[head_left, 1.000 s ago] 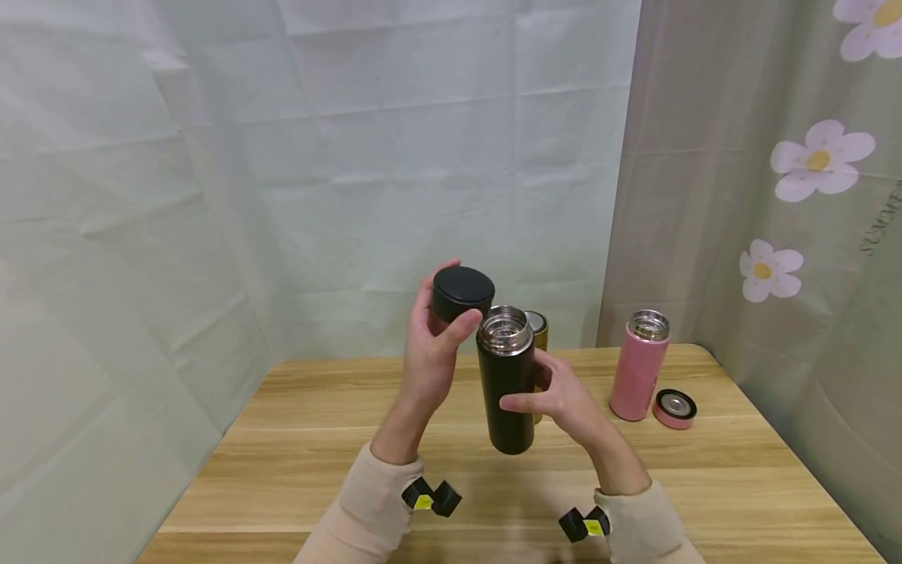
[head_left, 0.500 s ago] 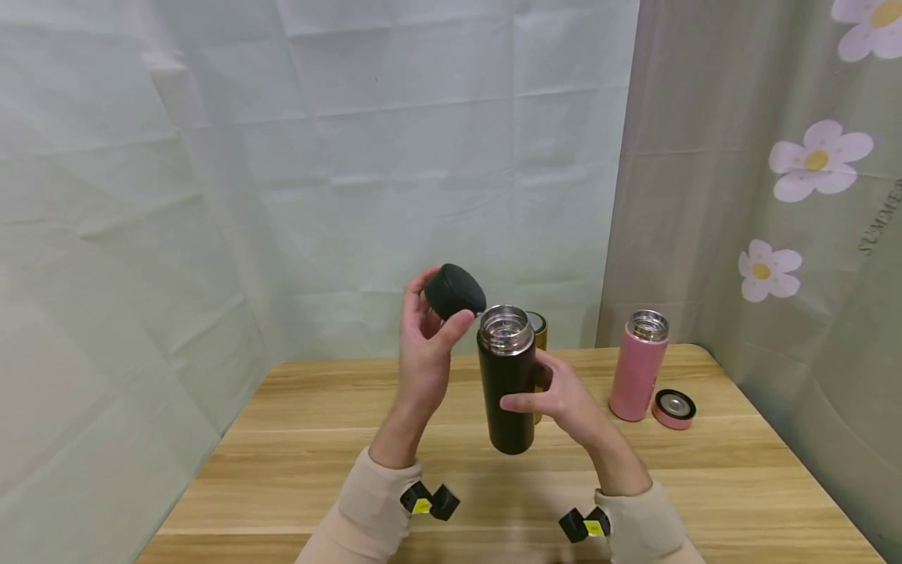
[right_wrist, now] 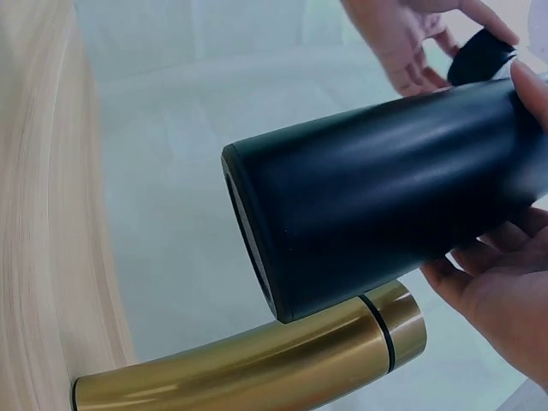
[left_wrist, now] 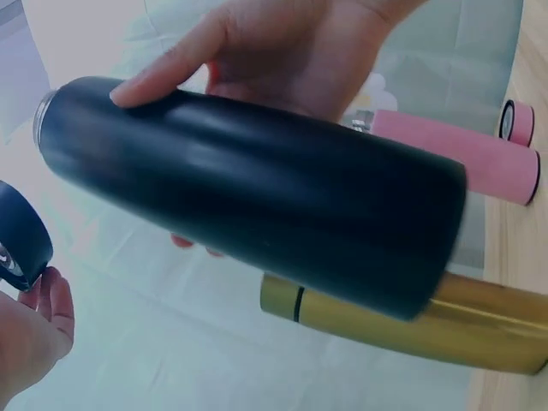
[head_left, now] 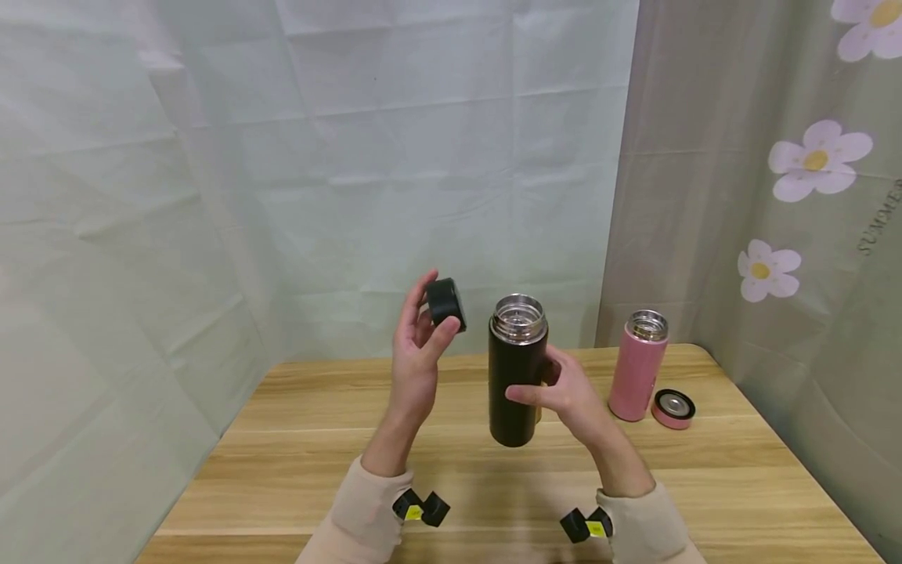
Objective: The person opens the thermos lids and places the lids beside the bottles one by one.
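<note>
In the head view my right hand (head_left: 567, 395) grips a black thermos bottle (head_left: 514, 392) round its body, upright and above the table. The bottle's steel mouth is uncovered. To its left, my left hand (head_left: 416, 352) pinches the black lid (head_left: 444, 304) between thumb and fingers, tilted on its side and apart from the bottle. The left wrist view shows the lid (left_wrist: 21, 235) at the left edge, part of its underside visible. Behind the black bottle stands a gold thermos (left_wrist: 402, 325) with its cap on, mostly hidden in the head view.
An uncapped pink thermos (head_left: 639, 372) stands on the right of the wooden table (head_left: 303, 439). Beside it lies its pink lid (head_left: 673, 409), with the underside facing up. Pale curtains (head_left: 437, 157) hang behind and at both sides.
My left hand has moved left and tipped the lid from level onto its side, away from the bottle. The black bottle has shifted slightly right and now stands straighter.
</note>
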Available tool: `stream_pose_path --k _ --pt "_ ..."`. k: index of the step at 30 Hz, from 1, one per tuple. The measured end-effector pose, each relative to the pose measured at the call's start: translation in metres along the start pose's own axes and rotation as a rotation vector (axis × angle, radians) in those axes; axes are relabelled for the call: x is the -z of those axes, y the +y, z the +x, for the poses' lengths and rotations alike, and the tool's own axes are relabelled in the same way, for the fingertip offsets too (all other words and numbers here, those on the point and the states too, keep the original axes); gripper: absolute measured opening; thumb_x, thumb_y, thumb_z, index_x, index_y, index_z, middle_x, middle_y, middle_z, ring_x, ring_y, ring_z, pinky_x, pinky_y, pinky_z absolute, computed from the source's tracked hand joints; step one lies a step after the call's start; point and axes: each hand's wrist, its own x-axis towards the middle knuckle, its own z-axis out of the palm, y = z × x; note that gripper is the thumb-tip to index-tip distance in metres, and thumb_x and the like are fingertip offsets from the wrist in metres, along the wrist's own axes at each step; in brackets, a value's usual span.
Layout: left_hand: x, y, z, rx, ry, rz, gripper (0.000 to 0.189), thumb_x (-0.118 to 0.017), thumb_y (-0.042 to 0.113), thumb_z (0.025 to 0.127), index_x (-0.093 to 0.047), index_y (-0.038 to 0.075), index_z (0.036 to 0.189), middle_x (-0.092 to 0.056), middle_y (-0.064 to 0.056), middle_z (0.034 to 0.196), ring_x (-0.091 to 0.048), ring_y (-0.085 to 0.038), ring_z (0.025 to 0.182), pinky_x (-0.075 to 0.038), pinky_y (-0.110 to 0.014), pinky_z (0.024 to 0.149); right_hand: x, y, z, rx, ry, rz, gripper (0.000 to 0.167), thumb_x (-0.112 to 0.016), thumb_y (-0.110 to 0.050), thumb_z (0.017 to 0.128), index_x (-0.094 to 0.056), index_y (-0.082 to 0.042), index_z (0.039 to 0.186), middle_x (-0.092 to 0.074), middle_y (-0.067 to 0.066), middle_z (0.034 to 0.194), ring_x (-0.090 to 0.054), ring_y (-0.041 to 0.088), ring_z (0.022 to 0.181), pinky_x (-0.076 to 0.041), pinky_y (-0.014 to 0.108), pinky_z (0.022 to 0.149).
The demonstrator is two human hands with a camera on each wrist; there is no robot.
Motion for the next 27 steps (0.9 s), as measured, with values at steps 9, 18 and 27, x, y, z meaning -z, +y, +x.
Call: stream_pose_path --k 9,18,27 --pt "0.012 -0.013 -0.006 0.05 0.04 -0.034 0.07 -0.073 0.004 0.09 -0.042 0.012 0.152 -0.044 -0.009 0.143 -0.055 -0.026 0.124 -0.053 -0.027 0.095 -0.005 -0.003 0.002 -0.004 0.102 -0.019 0.053 -0.081 -0.024 0.087 -0.063 -0.013 0.135 -0.069 0.01 0.126 -0.064 0.03 0.117 -0.047 0.056 0.103" --pt "0.031 -0.023 -0.013 0.073 0.055 -0.013 0.073 -0.076 -0.005 0.087 -0.046 0.009 0.153 -0.05 -0.012 0.146 -0.054 -0.026 0.13 -0.048 -0.026 0.106 -0.011 -0.006 0.002 -0.022 0.132 -0.06 0.054 -0.083 -0.026 0.086 -0.063 -0.016 0.135 -0.069 0.007 0.127 -0.063 0.029 0.118 -0.047 0.058 0.104" --pt "0.057 -0.029 -0.016 0.078 0.013 0.199 0.07 -0.077 -0.003 0.09 -0.05 0.012 0.154 -0.049 -0.008 0.145 -0.054 -0.023 0.129 -0.039 -0.024 0.113 -0.018 -0.002 0.005 -0.027 0.12 -0.083 0.058 -0.085 -0.029 0.085 -0.062 -0.018 0.138 -0.068 0.007 0.128 -0.064 0.029 0.116 -0.05 0.055 0.101"
